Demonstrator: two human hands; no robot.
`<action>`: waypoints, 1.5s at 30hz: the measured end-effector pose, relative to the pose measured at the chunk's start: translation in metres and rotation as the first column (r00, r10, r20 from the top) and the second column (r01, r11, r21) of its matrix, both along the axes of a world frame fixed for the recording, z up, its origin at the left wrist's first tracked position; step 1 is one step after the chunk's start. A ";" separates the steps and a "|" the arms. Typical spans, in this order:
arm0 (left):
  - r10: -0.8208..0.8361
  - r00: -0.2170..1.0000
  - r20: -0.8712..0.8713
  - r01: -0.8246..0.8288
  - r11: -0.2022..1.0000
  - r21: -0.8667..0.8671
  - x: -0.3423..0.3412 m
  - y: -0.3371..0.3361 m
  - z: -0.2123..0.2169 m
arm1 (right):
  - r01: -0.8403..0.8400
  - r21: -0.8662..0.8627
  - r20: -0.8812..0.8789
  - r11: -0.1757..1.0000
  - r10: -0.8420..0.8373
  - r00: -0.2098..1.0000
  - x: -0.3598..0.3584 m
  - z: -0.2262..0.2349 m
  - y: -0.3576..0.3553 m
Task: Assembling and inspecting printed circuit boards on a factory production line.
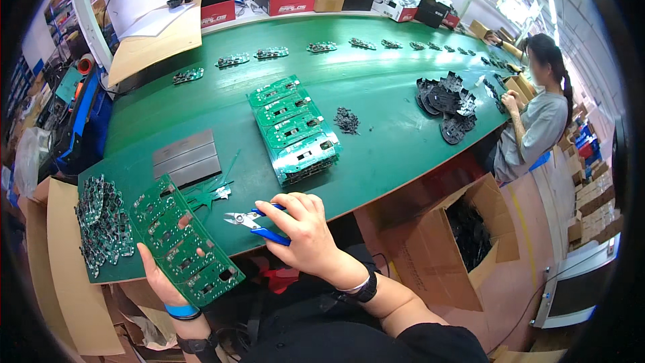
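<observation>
My left hand [158,281] grips a green circuit board panel [176,232] by its lower edge, holding it tilted above the table's near edge. In my right hand [309,236] is a pair of blue-handled side cutters [271,236]. Their jaws point left toward the panel and stay apart from it. Beyond the panel, thin green offcut strips [207,193] lie in a small heap beside grey flat bars [188,158]. A pile of separate small circuit boards [104,225] sits left of the panel. Further ahead stands a stack of green board panels [289,121].
Small black parts [347,119] and black plastic shells [449,101] lie on the green table [383,154]. A row of boards [271,53] runs along its far side. Another person [541,111] works at the right. An open carton [430,255] stands below the near edge.
</observation>
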State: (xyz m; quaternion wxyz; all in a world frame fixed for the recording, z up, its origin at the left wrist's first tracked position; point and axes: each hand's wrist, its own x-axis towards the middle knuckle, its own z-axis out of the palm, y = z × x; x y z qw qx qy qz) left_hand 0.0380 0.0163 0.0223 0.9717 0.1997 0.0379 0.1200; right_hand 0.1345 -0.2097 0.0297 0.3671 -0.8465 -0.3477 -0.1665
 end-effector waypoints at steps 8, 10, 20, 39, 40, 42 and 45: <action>-0.130 0.986 -0.104 0.129 0.991 -0.020 0.012 -0.011 -0.004 | -0.185 -0.158 0.005 0.970 0.189 0.982 -0.014 0.015 -0.013; -0.158 0.981 -0.110 0.154 0.987 -0.044 0.012 -0.014 -0.001 | -0.206 -0.203 -0.004 0.957 0.209 0.978 -0.019 0.018 -0.011; -0.082 0.987 -0.135 0.102 0.984 0.147 0.003 -0.011 0.013 | -0.340 -0.267 -0.024 0.902 0.346 0.938 -0.029 0.028 0.006; -0.050 0.992 -0.116 0.070 0.982 0.178 0.003 -0.011 0.013 | -0.308 -0.402 0.037 0.862 0.351 0.936 -0.034 0.030 0.007; -0.049 0.992 -0.117 0.070 0.982 0.177 0.004 -0.011 0.013 | -0.306 -0.404 0.046 0.862 0.353 0.935 -0.034 0.029 0.007; -0.024 0.988 -0.152 0.054 0.979 0.194 0.004 -0.013 0.015 | -0.302 -0.402 0.064 0.864 0.356 0.932 -0.034 0.028 0.007; -0.049 0.988 -0.145 0.072 0.986 0.153 0.005 -0.011 0.012 | -0.294 -0.397 0.096 0.869 0.358 0.929 -0.034 0.028 0.007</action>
